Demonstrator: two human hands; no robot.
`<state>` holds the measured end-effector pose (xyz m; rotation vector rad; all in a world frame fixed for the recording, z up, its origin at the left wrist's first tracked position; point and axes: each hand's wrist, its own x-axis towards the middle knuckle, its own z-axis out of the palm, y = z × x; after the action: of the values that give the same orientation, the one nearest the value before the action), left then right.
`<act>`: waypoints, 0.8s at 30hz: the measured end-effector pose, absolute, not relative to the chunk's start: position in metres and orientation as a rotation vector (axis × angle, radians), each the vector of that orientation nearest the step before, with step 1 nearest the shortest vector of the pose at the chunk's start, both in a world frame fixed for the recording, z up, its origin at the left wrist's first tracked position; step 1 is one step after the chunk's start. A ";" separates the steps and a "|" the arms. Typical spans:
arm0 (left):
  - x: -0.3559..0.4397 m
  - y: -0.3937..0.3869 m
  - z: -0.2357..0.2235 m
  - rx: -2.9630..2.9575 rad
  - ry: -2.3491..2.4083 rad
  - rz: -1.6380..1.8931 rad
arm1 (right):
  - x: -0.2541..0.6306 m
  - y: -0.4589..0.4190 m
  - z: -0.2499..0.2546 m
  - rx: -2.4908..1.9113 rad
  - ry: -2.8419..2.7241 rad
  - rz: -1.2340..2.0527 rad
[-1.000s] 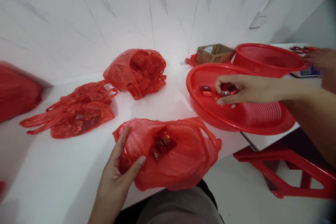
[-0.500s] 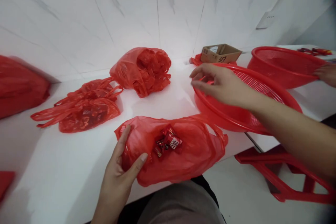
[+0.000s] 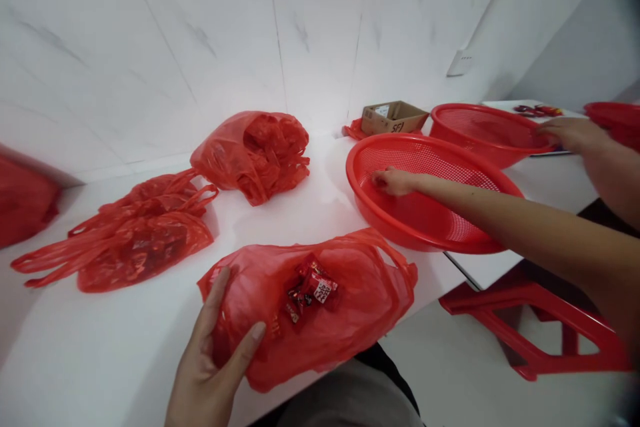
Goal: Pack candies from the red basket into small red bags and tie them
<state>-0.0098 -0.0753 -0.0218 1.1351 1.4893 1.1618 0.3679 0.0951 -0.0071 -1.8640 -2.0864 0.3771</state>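
Note:
A thin red plastic bag (image 3: 365, 307) lies on its side in front of me, its mouth spread open. Several small red-wrapped packets (image 3: 315, 290) sit inside it, one with a white printed square. My left hand (image 3: 210, 347) grips the bag's left end, thumb over the near side, fingers at the far side. My right hand (image 3: 395, 181) is down inside a red perforated plastic basket (image 3: 430, 240), near its left wall. Its fingers are curled together, and what they hold, if anything, is hidden.
Filled red bags (image 3: 145, 240) lie at left, beside a bundle of red bags (image 3: 255, 153). Behind the basket stands a small cardboard box (image 3: 395, 118). Another person's hand (image 3: 570, 133) rests at a second red basket (image 3: 485, 127). A red stool (image 3: 540, 327) stands below the table edge.
My right hand has gone from above the basket's rim down into it, its fingers closing. My left hand keeps its grip on the bag. The view has shifted somewhat to the right.

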 end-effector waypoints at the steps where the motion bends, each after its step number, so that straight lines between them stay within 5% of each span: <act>1: -0.011 -0.075 -0.022 1.130 1.489 1.156 | 0.368 0.093 -0.001 -1.854 -2.110 0.432; 12: -0.009 -0.064 -0.022 1.126 1.451 1.138 | 0.280 0.020 0.090 -1.400 -2.146 0.776; 17: 0.002 -0.063 -0.012 1.094 1.427 1.155 | 0.233 -0.042 0.071 -1.287 -2.400 0.564; 24: -0.003 -0.063 -0.014 1.050 1.442 1.172 | 0.319 -0.050 0.050 -1.665 -2.055 0.116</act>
<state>-0.0031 -0.0631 -0.0138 1.0504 1.4425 1.1725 0.3187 -0.0505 0.0502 -1.6651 -2.0555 0.1161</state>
